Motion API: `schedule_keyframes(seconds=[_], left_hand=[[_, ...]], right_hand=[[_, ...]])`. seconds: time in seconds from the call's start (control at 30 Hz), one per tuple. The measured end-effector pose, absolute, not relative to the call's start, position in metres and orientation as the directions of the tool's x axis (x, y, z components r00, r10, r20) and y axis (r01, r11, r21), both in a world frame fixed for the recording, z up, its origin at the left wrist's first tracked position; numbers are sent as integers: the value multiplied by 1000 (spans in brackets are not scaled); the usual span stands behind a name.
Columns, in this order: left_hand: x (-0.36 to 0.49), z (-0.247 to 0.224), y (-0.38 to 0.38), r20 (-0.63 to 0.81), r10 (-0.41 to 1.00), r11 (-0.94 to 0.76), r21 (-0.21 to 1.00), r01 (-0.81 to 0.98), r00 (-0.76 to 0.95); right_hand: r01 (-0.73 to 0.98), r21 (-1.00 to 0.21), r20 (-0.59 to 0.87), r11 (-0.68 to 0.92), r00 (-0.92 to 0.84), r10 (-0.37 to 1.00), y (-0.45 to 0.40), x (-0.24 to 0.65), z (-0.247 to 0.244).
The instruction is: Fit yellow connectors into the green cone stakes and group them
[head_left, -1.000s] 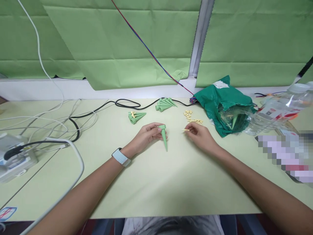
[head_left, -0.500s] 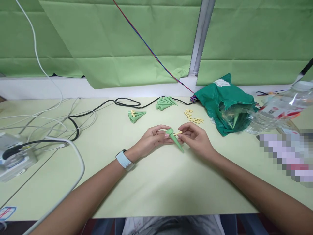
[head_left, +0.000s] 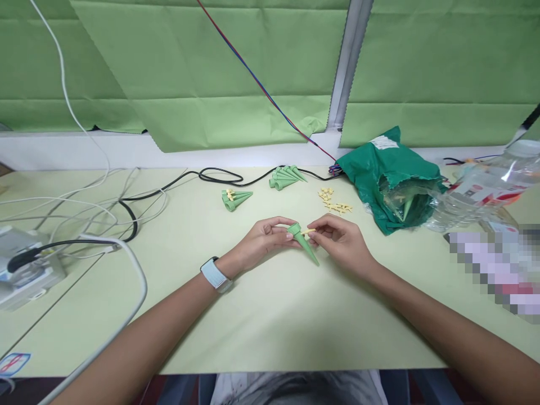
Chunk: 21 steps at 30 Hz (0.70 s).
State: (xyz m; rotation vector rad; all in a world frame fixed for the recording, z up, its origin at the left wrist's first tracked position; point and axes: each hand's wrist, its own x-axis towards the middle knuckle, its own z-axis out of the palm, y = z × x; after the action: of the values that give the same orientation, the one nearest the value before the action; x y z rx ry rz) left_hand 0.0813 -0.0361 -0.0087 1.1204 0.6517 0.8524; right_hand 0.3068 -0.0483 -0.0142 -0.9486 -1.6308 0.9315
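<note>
My left hand (head_left: 266,237) pinches a green plant watering spike (head_left: 306,246) near its wide collar, with the pointed end slanting down to the right. Between the closed fingers of my right hand (head_left: 341,241) is a small yellow valve (head_left: 307,231), its inner end at the side of the spike just below the collar. How deep it sits there I cannot tell. Loose yellow valves (head_left: 337,208) lie beyond my right hand. Farther back are a group of green spikes (head_left: 286,177) and, to the left, several spikes fitted with yellow valves (head_left: 237,199).
On the right stand an opened green plastic bag (head_left: 388,169) with a spike inside and a clear bottle (head_left: 485,185). White cables and a power strip (head_left: 29,270) occupy the left side. A black cable (head_left: 219,181) runs along the back of the table (head_left: 270,326).
Hands, spike and valve stay almost in place. My right fingers have shifted slightly along the valve toward the spike; the view has moved a little.
</note>
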Motion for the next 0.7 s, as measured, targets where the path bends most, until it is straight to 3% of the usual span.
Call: schedule_keyframes(seconds=[0.17,0.4,0.7], left_hand=[[81,-10,-37,-24,839,176,958,-229,543],[82,-11,-38,-28,835,191,952,-241,549],[82,-11,-39,-34,811,209,949,-235,584]], right_hand=[[187,-904,335,384,-249,909,-50,309,-11],[84,-971,193,223,-272,943,-50,307,-11],[63,-984,134,165,-337,932,-50,309,-9]])
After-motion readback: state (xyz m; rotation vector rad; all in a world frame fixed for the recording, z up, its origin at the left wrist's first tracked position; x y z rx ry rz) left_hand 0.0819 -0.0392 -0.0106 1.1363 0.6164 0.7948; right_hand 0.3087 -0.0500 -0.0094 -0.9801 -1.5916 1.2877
